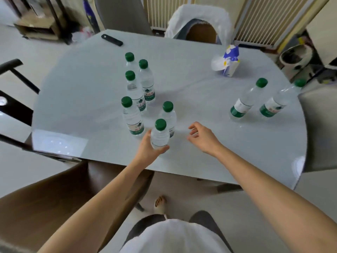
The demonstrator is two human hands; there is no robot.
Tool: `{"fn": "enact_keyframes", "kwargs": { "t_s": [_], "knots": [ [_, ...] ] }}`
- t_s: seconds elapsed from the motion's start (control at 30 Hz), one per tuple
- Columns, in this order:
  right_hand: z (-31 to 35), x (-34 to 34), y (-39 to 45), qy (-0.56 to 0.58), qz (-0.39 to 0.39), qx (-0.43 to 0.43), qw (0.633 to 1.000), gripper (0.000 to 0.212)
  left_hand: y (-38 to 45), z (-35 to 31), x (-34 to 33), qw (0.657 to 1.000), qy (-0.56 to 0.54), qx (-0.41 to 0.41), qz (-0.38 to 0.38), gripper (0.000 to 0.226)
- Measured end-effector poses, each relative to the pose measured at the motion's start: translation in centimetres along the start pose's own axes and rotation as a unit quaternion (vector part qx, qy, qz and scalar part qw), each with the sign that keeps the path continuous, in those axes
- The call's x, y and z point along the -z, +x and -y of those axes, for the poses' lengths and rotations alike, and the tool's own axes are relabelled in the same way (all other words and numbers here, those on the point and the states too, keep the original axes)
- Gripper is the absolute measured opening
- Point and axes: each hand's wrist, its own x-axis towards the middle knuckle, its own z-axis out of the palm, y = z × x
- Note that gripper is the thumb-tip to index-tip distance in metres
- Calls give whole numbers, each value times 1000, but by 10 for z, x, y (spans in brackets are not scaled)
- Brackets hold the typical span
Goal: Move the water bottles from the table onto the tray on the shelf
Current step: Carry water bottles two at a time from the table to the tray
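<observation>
Water bottles with green caps stood on the pale table (87, 92). Six were bunched together near the middle, and two more, the far pair (255, 101), stood well apart on the right side. No tray and no shelf could be seen from the head camera, so all the bottles seemed to be waiting for their trip.

The left hand (145, 148) was wrapped around the nearest bottle (160, 136). Its fingers and thumb curled round the lower part, below the cap. That bottle stood upright, and it was hard to tell if its bottom was touching the table or just off it. The bottle behind it (168, 115) stood just beside it, very close.

The right hand (202, 136) hovered over the table, a little to the right of those two bottles. Its fingers were loose and half bent, and it held nothing.

To do this step well, the left hand likely needed a firm, low hold and a straight lift, so the close bottle behind would not get bumped and fall. The right hand looked ready to take that one next, from its right side. Holding each bottle round the middle would probably keep it from slipping, as the clear plastic looked smooth.

A dark remote (112, 40) and a blue and white tissue pack (230, 61) lay far back, out of the way.
</observation>
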Motion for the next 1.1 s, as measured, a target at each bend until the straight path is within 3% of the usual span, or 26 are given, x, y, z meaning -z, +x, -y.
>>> {"fn": "enact_keyframes", "kwargs": {
  "t_s": [0.17, 0.37, 0.6, 0.73, 0.9, 1.03, 1.1],
  "knots": [
    [-9, 0, 33, -6, 55, 34, 998, 52, -2, 4, -13, 996, -78, 26, -47, 58],
    [0, -8, 76, 73, 133, 132, 980, 76, -23, 1, -17, 969, -131, 85, -191, 58],
    [21, -34, 103, 113, 160, 189, 962, 63, -59, -9, -24, 920, -194, 100, -325, 40],
    [29, -42, 98, 106, 224, 232, 940, 64, -78, -16, -26, 883, -208, 104, -407, 33],
    [67, -53, 57, 145, 265, 254, 919, 61, -111, -32, -7, 837, -262, 85, -473, 29],
    [115, -64, 14, 173, 322, 287, 885, 34, -156, -36, 17, 793, -289, 60, -533, 22],
    [138, -75, -13, 183, 352, 289, 871, 35, -185, -34, 29, 766, -311, 54, -560, 23]
  ]
}}
